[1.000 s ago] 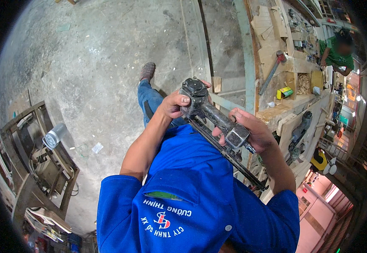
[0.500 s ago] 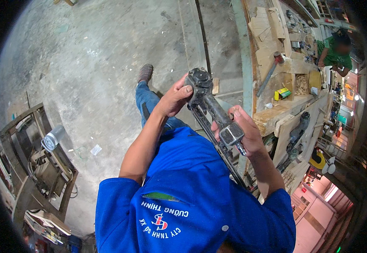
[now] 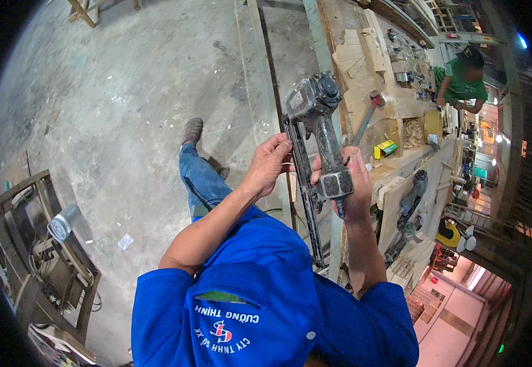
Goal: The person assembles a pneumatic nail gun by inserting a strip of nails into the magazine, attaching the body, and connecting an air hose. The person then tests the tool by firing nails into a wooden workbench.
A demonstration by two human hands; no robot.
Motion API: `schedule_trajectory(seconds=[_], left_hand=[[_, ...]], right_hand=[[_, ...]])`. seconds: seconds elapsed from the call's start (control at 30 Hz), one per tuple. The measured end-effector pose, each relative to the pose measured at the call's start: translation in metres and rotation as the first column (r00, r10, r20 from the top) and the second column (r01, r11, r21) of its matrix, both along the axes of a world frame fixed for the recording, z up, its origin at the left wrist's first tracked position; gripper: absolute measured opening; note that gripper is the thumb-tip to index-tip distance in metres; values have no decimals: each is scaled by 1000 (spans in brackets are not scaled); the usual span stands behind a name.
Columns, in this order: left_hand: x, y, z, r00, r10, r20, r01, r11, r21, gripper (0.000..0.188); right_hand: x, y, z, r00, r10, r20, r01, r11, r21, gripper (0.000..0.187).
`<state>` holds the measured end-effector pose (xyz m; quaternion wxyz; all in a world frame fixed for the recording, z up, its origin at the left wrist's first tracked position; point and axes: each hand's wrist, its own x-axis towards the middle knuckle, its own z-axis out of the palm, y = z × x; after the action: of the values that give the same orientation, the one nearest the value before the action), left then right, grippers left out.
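A black, worn nail gun (image 3: pixel 325 131) is held up in front of me, its round head at the top and the air-inlet end of its handle toward me. My right hand (image 3: pixel 359 183) is closed round the lower handle, with part of its fingers hidden behind the tool. The long, thin magazine (image 3: pixel 303 183) runs down the tool's left side. My left hand (image 3: pixel 268 166) grips this magazine near its upper part, thumb and fingertips closed at its edge. Whether those fingertips also hold a small piece is too fine to make out.
On the right, a wooden workbench (image 3: pixel 388 162) carries a red-headed hammer (image 3: pixel 366 116), a yellow-green box (image 3: pixel 386 148) and wood pieces. Another dark air tool (image 3: pixel 412 196) lies nearby. A person in green (image 3: pixel 464 82) is behind the bench. At left stands a wooden frame (image 3: pixel 46 244) with a grey cup (image 3: pixel 64 223).
My left hand has left the tool's head and now grips the magazine. The nail gun has swung more upright, its head raised and farther from me, with my right hand still on the handle.
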<state>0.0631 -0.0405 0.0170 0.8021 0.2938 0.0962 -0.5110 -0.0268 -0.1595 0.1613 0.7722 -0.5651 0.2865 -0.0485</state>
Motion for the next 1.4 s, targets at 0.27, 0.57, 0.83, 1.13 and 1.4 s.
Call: schedule_trajectory(seconds=[0.27,0.57,0.83,1.13,1.4], left_hand=[[-3,-15,-4,995,-10,94,2,996,88,21],[-5,-16,-5,997,1,75,-8,996,85,21],[-8,-14,-4,998,-1,67,-6,995,100,18],[-13,-16,-15,993,-40,111,26,992,120,17],[-16,-17,-19,992,-46,116,31,991,128,16]], right_hand=[[-8,-6,-3,998,68,11,-67,997,-34,27],[-11,-7,-7,999,46,-22,-46,999,-16,28],[-16,-16,-13,999,-40,-23,39,999,-36,30],[-23,-26,-19,997,-74,40,71,996,56,31],[-36,-42,-30,993,-85,86,65,976,207,26]])
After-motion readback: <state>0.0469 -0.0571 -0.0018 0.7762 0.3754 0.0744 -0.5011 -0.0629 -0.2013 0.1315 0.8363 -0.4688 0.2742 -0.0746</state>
